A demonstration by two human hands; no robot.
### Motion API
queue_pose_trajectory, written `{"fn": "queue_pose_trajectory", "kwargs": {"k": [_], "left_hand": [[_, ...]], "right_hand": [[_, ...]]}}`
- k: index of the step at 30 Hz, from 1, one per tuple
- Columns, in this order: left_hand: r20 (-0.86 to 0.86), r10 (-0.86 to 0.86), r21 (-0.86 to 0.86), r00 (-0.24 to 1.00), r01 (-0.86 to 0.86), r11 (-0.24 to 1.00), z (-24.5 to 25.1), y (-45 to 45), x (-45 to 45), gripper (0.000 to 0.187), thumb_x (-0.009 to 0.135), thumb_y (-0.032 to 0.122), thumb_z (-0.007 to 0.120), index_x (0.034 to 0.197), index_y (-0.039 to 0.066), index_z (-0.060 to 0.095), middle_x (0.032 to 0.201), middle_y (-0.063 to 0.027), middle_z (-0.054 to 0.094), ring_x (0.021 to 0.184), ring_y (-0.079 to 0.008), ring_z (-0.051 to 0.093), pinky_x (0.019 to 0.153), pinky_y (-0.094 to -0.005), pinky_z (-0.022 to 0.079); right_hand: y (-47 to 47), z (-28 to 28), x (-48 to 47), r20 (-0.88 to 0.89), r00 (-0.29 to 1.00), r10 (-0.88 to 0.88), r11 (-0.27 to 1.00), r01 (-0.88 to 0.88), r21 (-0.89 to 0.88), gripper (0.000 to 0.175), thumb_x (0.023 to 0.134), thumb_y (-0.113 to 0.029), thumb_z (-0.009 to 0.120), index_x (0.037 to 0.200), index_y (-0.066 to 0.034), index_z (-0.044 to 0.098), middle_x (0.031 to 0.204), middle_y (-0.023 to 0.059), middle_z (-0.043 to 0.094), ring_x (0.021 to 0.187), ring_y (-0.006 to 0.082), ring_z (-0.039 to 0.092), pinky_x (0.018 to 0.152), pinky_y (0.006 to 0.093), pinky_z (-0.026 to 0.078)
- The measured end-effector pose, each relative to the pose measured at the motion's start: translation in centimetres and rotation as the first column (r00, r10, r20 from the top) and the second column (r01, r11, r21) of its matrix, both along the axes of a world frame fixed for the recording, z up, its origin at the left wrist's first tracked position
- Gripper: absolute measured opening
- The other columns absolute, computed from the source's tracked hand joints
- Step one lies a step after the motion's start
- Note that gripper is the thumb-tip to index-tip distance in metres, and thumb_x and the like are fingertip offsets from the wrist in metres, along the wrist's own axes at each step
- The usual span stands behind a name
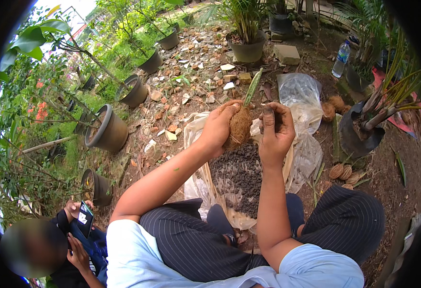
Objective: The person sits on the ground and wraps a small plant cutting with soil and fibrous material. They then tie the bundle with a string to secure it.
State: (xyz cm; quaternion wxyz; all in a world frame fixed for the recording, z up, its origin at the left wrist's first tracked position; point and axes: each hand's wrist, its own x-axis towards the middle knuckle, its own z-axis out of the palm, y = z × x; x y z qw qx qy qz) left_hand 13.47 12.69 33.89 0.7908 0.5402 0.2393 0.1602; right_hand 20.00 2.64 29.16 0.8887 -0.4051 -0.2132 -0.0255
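My left hand (219, 126) grips a ball of brown coconut fibre (240, 127), with its thumb over the upper side. A mottled green snake plant leaf (253, 87) stands out of the top of the ball, tilted to the right. Just right of the ball is my right hand (277, 127), its fingers curled and its thumb dark with soil. Whether a thin strand is pinched in those fingertips is too small to tell. Below both hands, dark crumbly soil (237, 176) lies on an opened plastic sack (198, 126) between my feet.
Clear plastic sheeting (300, 108) lies right of the sack. Fibre clumps (334, 106), dry husk pieces (342, 172) and a black-bagged plant (358, 129) are farther right. A water bottle (341, 59) stands behind. Potted plants (109, 129) line the left. Another person (77, 248) holds a phone (85, 219) at lower left.
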Motion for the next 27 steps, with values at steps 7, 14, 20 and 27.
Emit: {"fn": "queue_pose_trajectory", "kwargs": {"k": [7,14,20,27], "left_hand": [[0.079,-0.158,0.236,0.984,0.136,0.962,-0.4,0.8,0.0,0.030,0.106,0.026,0.048,0.104,0.000,0.062,0.080,-0.0024,0.063,0.065,-0.0063,0.056,0.053,-0.0250,0.045],[0.061,-0.315,0.446,0.947,0.256,0.858,0.2,1.2,-0.6,0.035,0.104,0.033,0.053,0.103,-0.001,0.063,0.079,-0.0004,0.062,0.066,-0.0060,0.056,0.057,-0.0236,0.047],[0.069,-0.359,0.222,0.931,0.336,0.915,0.6,1.0,-1.0,0.033,0.103,0.028,0.054,0.118,-0.001,0.059,0.087,-0.0034,0.064,0.072,-0.0091,0.061,0.062,-0.0266,0.051],[0.074,-0.374,-0.001,0.925,0.375,0.927,1.3,1.7,-1.2,0.043,0.098,0.039,0.053,0.123,0.004,0.057,0.101,-0.0105,0.066,0.081,-0.0213,0.068,0.067,-0.0361,0.059]], "right_hand": [[-2.4,2.6,0.9,0.527,0.849,0.041,0.853,0.244,-0.460,0.013,0.083,-0.003,0.073,0.096,-0.0004,0.070,0.085,0.0077,0.064,0.074,0.0204,0.063,0.068,0.0322,0.049],[-3.7,3.7,1.0,0.471,0.872,0.133,0.811,0.177,-0.558,0.018,0.081,-0.002,0.072,0.099,0.0010,0.070,0.090,0.0111,0.066,0.084,0.0265,0.068,0.074,0.0338,0.052],[-3.5,1.5,1.8,0.216,0.956,0.196,0.904,-0.090,-0.419,0.016,0.084,-0.006,0.075,0.097,0.0007,0.070,0.088,0.0057,0.066,0.081,0.0148,0.063,0.072,0.0278,0.049],[-3.6,-0.5,4.0,0.269,0.963,-0.019,0.892,0.138,-0.430,0.018,0.084,-0.012,0.077,0.093,0.0005,0.069,0.080,0.0018,0.060,0.069,0.0101,0.050,0.063,0.0260,0.040]]}}
